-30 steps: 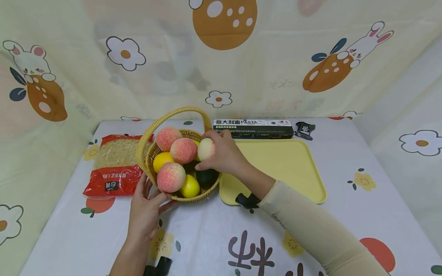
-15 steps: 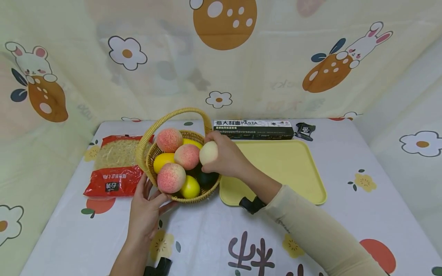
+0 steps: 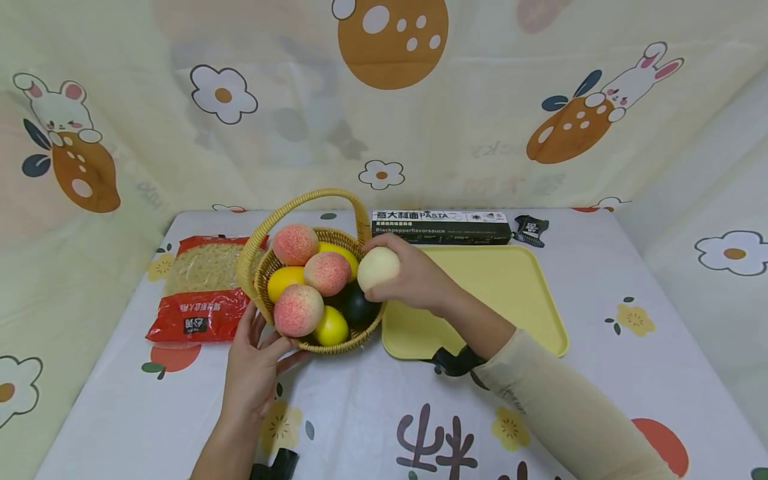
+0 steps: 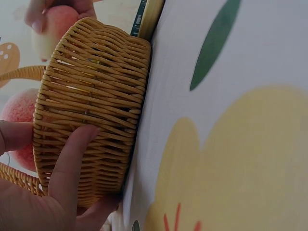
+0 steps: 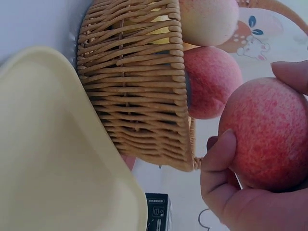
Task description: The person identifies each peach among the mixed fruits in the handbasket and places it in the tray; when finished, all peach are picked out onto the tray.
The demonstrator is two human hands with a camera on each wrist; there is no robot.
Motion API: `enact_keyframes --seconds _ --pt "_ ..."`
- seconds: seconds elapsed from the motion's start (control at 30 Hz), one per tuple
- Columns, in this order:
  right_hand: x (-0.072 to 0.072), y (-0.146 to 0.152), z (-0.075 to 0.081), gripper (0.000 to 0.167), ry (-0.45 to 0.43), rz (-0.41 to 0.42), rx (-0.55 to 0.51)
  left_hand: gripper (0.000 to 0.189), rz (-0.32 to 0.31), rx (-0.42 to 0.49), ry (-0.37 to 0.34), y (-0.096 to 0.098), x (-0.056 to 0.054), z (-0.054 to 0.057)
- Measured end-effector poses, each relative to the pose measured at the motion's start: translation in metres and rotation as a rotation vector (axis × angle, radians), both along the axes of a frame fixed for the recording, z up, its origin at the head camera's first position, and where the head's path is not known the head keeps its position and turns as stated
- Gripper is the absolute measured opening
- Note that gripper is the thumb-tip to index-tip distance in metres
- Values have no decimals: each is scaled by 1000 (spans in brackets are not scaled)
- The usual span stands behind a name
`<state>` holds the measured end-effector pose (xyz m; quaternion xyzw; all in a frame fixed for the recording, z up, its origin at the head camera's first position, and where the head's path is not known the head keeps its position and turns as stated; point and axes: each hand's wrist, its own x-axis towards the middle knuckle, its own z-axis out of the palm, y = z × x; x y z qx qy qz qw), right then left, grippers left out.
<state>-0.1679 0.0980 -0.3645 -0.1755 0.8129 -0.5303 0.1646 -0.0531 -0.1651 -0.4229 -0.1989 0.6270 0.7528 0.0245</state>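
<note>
My right hand (image 3: 423,277) grips a peach (image 3: 378,270) above the right rim of a wicker basket (image 3: 345,346). The peach shows its pale side in the head view and its red side in the right wrist view, with thumb and fingers around it. Against the basket's near left side, my left hand (image 3: 255,373) holds the woven wall, its fingers (image 4: 70,166) spread over the weave and at the rim. Inside the basket lie several pink peaches (image 3: 298,311), yellow lemon-like fruits (image 3: 331,326) and a dark green, rounded item (image 3: 360,305), partly covered.
A yellow tray (image 3: 480,293) lies right of the basket, under my right forearm. Behind it stand a black pasta box (image 3: 441,230) and a small black packet (image 3: 531,230). Left of the basket is a red bag of pasta (image 3: 201,293). The arched basket handle (image 3: 300,199) rises over the fruit.
My right hand has lifted the peach out from among the fruit and moved it right, past the basket's rim. A neighbouring peach has shifted slightly. My left hand stays on the basket.
</note>
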Motion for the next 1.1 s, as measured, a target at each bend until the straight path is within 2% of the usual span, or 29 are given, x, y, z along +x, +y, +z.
enact_keyframes --seconds 0.13,0.3,0.6,0.73,0.87,1.0,1.1 --pt "5 12 2 70 -21 -22 -26 103 5 -1 -1 0 0 1" --pt "14 33 5 71 -21 -53 -10 104 9 0 -5 1 0 1" --pt "31 93 4 71 -16 -150 32 104 12 -6 -24 1 -1 3" --pt "34 116 4 71 1 -185 37 104 17 -11 -24 1 -1 3" --pt "27 132 0 71 16 -219 58 104 13 -10 -9 1 0 2" --pt "8 133 -6 71 24 -219 93 104 6 -11 3 0 0 1" --pt "-8 124 -10 71 12 -198 116 103 2 -7 4 1 0 1"
